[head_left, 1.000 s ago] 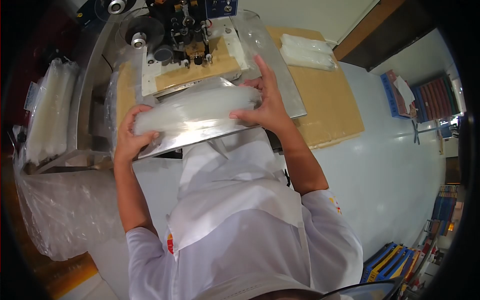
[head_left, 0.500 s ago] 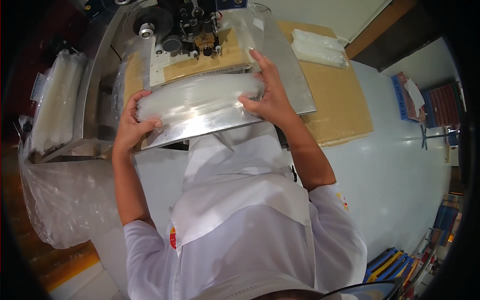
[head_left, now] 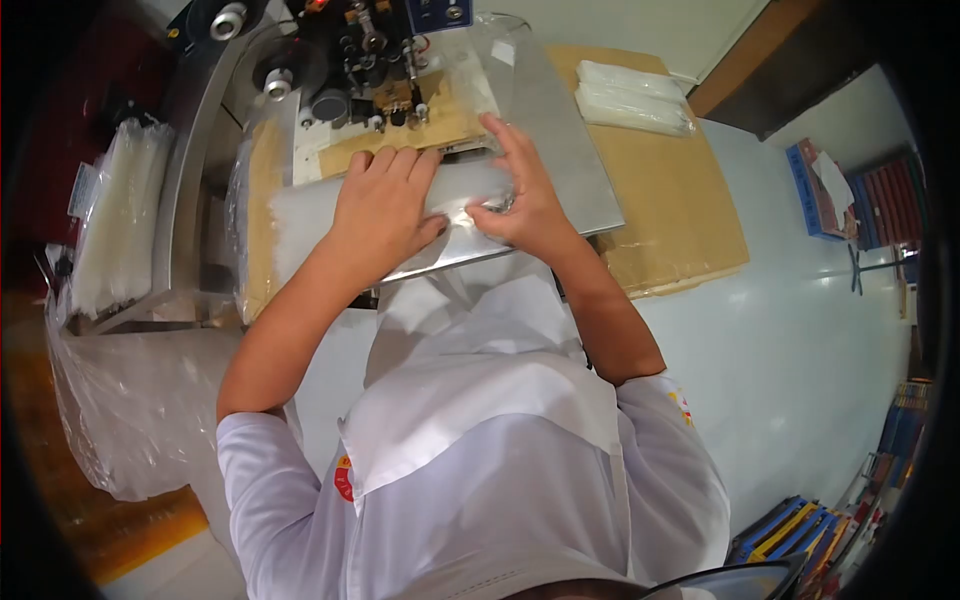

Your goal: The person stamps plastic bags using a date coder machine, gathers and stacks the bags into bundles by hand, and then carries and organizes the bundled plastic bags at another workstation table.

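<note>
A thick stack of clear plastic bags lies crosswise over the front of the metal tabletop. My left hand is wrapped over its middle, fingers on the far side and thumb on the near side. At the stack's right end, my right hand grips it between thumb and fingers, with the index finger pointing up and away. Just beyond both hands stands a coding machine with reels and rollers on a cardboard-covered base.
Two more bag bundles rest on a cardboard sheet at the right. Further bundles stand on a metal shelf at the left, above a large clear plastic sack. Coloured binders sit at lower right.
My left hand has moved from the stack's left end to its middle, now over the top. The right hand stays at the right end. The view has shifted slightly.
</note>
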`<state>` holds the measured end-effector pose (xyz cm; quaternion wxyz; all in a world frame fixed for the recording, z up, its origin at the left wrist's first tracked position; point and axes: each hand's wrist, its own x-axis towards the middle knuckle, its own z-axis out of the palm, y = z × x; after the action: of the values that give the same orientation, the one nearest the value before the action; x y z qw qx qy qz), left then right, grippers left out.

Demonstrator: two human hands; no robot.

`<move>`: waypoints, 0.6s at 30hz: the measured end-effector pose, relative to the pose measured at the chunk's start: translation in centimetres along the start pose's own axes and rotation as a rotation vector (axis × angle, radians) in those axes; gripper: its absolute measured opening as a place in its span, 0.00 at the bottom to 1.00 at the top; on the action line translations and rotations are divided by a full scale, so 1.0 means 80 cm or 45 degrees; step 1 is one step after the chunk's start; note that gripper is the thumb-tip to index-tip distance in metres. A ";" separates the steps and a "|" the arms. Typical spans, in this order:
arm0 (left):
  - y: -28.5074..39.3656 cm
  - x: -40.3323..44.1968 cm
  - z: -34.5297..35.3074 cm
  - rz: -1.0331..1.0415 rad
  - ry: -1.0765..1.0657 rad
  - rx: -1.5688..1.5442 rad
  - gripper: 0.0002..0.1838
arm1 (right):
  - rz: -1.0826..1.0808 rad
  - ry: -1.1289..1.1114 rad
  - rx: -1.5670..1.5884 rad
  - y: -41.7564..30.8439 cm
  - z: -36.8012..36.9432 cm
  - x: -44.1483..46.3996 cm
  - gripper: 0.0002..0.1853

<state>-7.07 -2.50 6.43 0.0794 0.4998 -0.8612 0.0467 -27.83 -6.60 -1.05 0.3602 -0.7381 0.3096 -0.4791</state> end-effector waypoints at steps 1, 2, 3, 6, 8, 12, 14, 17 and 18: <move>-0.003 0.002 0.004 0.000 -0.047 0.007 0.39 | 0.002 -0.009 0.012 0.000 0.000 -0.001 0.53; -0.006 0.003 0.006 -0.006 -0.093 0.013 0.38 | -0.002 0.000 0.038 0.000 0.000 -0.002 0.53; -0.011 0.002 0.008 0.038 -0.045 -0.042 0.37 | -0.009 0.000 0.063 -0.001 0.000 -0.002 0.53; -0.018 0.005 0.007 0.082 0.021 -0.225 0.34 | -0.049 0.010 0.114 0.003 0.000 -0.001 0.53; -0.017 0.009 0.004 0.015 -0.063 -0.379 0.31 | -0.058 0.039 0.103 0.002 0.002 -0.007 0.52; -0.020 0.013 0.008 0.024 -0.101 -0.189 0.37 | -0.063 0.068 0.019 -0.007 -0.002 -0.008 0.49; -0.017 0.013 0.004 0.101 -0.049 -0.027 0.37 | -0.060 0.050 0.010 -0.008 -0.003 -0.010 0.50; -0.013 0.009 0.002 -0.048 -0.317 -0.199 0.34 | -0.039 0.004 0.028 -0.006 -0.001 -0.011 0.52; -0.013 0.008 0.001 -0.047 -0.306 -0.210 0.34 | -0.022 -0.001 0.034 -0.006 0.000 -0.012 0.52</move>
<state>-6.48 -3.59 6.49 0.0175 0.5092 -0.8562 -0.0857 -28.13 -5.60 -1.12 0.3660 -0.7361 0.2967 -0.4859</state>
